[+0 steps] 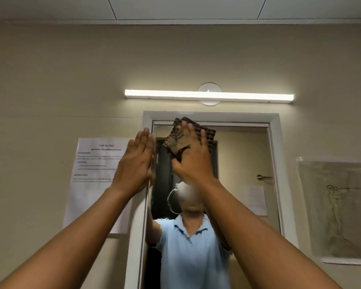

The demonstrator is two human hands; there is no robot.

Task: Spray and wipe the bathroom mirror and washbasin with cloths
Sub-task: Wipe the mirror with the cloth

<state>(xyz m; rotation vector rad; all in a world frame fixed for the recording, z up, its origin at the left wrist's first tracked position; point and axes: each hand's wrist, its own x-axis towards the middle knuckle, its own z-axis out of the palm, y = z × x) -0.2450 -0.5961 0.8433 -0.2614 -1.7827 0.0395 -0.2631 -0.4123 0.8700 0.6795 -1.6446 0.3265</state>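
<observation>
The white-framed mirror hangs on the beige wall ahead and reflects a person in a light blue shirt. My right hand presses a dark checked cloth flat against the glass near the mirror's upper left corner. My left hand is flat, fingers together, resting against the mirror's left frame edge and holding nothing. The washbasin and any spray bottle are out of view.
A lit tube light is mounted above the mirror. A printed sheet is taped to the wall on the left, a sketch drawing on the right. The mirror reflects a door with a handle.
</observation>
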